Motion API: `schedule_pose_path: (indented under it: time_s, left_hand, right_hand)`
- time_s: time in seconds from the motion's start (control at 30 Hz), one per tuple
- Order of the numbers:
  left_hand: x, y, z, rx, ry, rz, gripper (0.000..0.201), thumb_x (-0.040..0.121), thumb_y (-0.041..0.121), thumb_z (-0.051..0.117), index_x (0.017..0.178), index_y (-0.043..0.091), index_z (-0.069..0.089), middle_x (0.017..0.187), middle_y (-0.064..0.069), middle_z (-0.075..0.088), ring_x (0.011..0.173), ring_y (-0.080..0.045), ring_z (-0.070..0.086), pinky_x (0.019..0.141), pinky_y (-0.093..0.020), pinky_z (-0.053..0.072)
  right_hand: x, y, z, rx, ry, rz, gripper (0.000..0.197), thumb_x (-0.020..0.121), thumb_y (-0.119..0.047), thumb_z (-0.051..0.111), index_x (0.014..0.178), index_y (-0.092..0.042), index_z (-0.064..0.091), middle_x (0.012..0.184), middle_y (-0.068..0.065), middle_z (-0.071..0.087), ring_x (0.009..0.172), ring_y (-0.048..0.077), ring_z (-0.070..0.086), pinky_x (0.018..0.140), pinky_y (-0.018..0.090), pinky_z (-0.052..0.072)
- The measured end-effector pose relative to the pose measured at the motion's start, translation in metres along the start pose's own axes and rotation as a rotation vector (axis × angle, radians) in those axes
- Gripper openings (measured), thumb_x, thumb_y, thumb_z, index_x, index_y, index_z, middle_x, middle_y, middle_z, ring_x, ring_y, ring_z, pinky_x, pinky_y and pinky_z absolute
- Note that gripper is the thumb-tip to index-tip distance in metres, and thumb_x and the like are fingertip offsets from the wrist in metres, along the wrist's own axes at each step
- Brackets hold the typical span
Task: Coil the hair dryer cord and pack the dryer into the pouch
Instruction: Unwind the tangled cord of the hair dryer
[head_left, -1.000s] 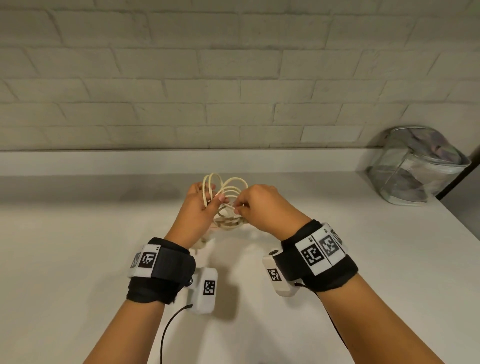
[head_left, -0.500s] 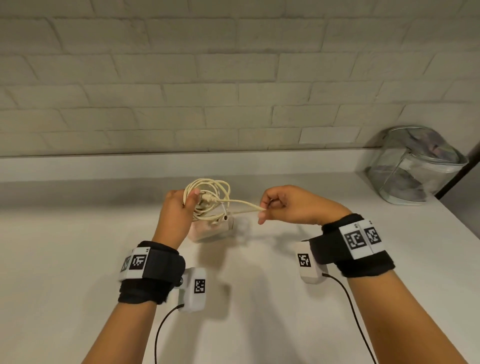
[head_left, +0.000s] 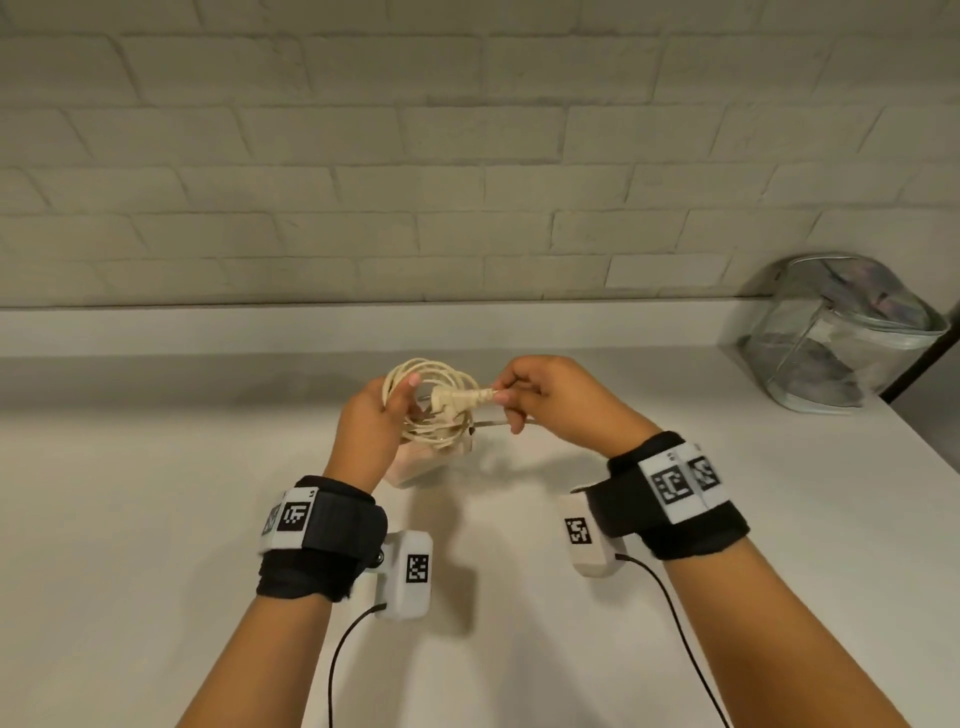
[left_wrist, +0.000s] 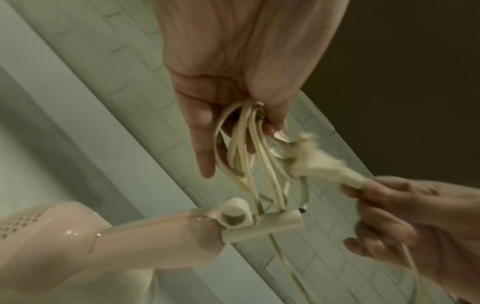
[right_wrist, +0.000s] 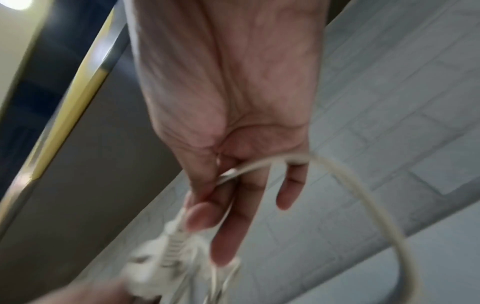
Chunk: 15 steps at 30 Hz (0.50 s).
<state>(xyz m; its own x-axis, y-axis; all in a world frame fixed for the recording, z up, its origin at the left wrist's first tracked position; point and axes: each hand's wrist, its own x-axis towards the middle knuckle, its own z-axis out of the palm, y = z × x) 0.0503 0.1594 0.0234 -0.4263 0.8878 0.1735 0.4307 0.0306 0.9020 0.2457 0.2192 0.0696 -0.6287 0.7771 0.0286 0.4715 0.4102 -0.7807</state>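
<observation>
A plain white matte countertop (head_left: 156, 519) runs up to a pale painted brick wall (head_left: 467, 156). A clear plastic domed pouch with a silver zipper rim (head_left: 836, 338) stands on it, close against that wall at the counter's far right corner.

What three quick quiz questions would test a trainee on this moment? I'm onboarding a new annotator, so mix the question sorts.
1. True or false: the clear plastic zip pouch sits at the right, apart from both hands.
2. Which hand pinches the cord just behind the cream moulded plug? A) left hand B) right hand
3. Fill in: the left hand grips the cream ____ of cord, above the pale pink hair dryer.

Key: 1 true; 2 B; 3 coil.
</observation>
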Motion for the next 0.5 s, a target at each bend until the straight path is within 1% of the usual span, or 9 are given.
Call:
schedule_pose_path:
  time_s: [0.03, 0.07, 0.13, 0.2, 0.27, 0.33, 0.4, 0.47, 0.5]
  left_hand:
    - [0.001, -0.002, -0.005, -0.05, 0.027, -0.036, 0.028, 0.091, 0.037, 0.046, 0.067, 0.025, 0.055, 0.067, -0.002, 0.061, 0.076, -0.034, 0.063, 0.076, -0.047, 0.055]
    - [0.003, -0.005, -0.012, -0.097, 0.053, -0.068, 0.028, 0.091, 0.037, 0.046, 0.068, 0.024, 0.055, 0.068, -0.004, 0.061, 0.075, -0.034, 0.063, 0.074, -0.048, 0.056]
    - [0.006, -0.007, -0.026, -0.169, 0.074, -0.091, 0.028, 0.091, 0.037, 0.046, 0.071, 0.023, 0.059, 0.071, -0.004, 0.062, 0.073, -0.027, 0.062, 0.067, -0.037, 0.056]
    - [0.006, -0.004, -0.034, -0.241, 0.04, -0.083, 0.027, 0.092, 0.038, 0.044, 0.077, 0.023, 0.062, 0.071, 0.002, 0.065, 0.069, -0.016, 0.062, 0.058, -0.022, 0.054]
    - [0.003, 0.004, -0.036, -0.335, -0.027, -0.068, 0.026, 0.092, 0.039, 0.043, 0.081, 0.024, 0.062, 0.065, 0.01, 0.067, 0.065, -0.006, 0.062, 0.059, -0.016, 0.052]
    - [0.001, 0.01, -0.033, -0.41, -0.076, -0.059, 0.025, 0.09, 0.039, 0.044, 0.085, 0.023, 0.063, 0.067, 0.01, 0.067, 0.064, -0.004, 0.064, 0.063, -0.018, 0.054]
    - [-0.001, 0.014, -0.028, -0.433, -0.128, -0.064, 0.028, 0.085, 0.043, 0.047, 0.09, 0.022, 0.064, 0.08, 0.004, 0.069, 0.07, -0.008, 0.067, 0.068, -0.022, 0.055]
    - [-0.003, 0.02, -0.022, -0.448, -0.203, -0.08, 0.034, 0.086, 0.042, 0.046, 0.1, 0.016, 0.063, 0.089, -0.003, 0.067, 0.073, -0.011, 0.068, 0.067, -0.023, 0.055]
    - [-0.004, 0.022, -0.019, -0.464, -0.241, -0.095, 0.036, 0.089, 0.038, 0.044, 0.107, 0.012, 0.061, 0.093, -0.006, 0.066, 0.073, -0.011, 0.068, 0.066, -0.021, 0.054]
  right_hand:
    - [-0.003, 0.002, -0.009, 0.086, 0.02, -0.019, 0.011, 0.09, -0.018, 0.054, 0.084, -0.012, 0.061, 0.064, 0.0, 0.066, 0.066, 0.009, 0.061, 0.075, 0.019, 0.046]
    - [-0.006, 0.004, -0.019, 0.178, 0.07, -0.037, 0.012, 0.091, -0.017, 0.052, 0.081, -0.015, 0.06, 0.067, -0.001, 0.068, 0.073, 0.009, 0.063, 0.08, 0.019, 0.044]
    - [-0.009, 0.011, -0.038, 0.26, 0.234, -0.061, 0.017, 0.094, -0.018, 0.047, 0.078, -0.021, 0.052, 0.076, -0.002, 0.07, 0.082, 0.007, 0.063, 0.086, 0.019, 0.041]
    - [-0.008, 0.019, -0.049, 0.241, 0.383, -0.071, 0.016, 0.095, -0.019, 0.045, 0.08, -0.024, 0.048, 0.082, -0.003, 0.071, 0.083, 0.002, 0.061, 0.082, 0.02, 0.041]
    - [-0.005, 0.024, -0.05, 0.228, 0.477, -0.066, 0.015, 0.094, -0.019, 0.047, 0.081, -0.026, 0.05, 0.086, -0.001, 0.07, 0.077, 0.005, 0.059, 0.073, 0.02, 0.044]
    - [0.0, 0.03, -0.044, 0.258, 0.474, -0.031, 0.015, 0.093, -0.017, 0.049, 0.081, -0.026, 0.052, 0.085, -0.001, 0.068, 0.059, 0.008, 0.058, 0.058, 0.014, 0.045]
    - [0.006, 0.037, -0.03, 0.347, 0.414, 0.032, 0.015, 0.093, -0.014, 0.049, 0.081, -0.023, 0.052, 0.084, 0.001, 0.066, 0.049, 0.006, 0.06, 0.051, 0.013, 0.047]
    - [0.012, 0.043, -0.012, 0.509, 0.358, 0.083, 0.017, 0.093, -0.009, 0.047, 0.081, -0.019, 0.052, 0.086, 0.008, 0.065, 0.052, 0.005, 0.065, 0.055, 0.014, 0.051]
    - [0.015, 0.046, -0.004, 0.602, 0.348, 0.104, 0.018, 0.094, -0.007, 0.045, 0.081, -0.017, 0.052, 0.087, 0.009, 0.064, 0.057, 0.005, 0.067, 0.059, 0.015, 0.053]
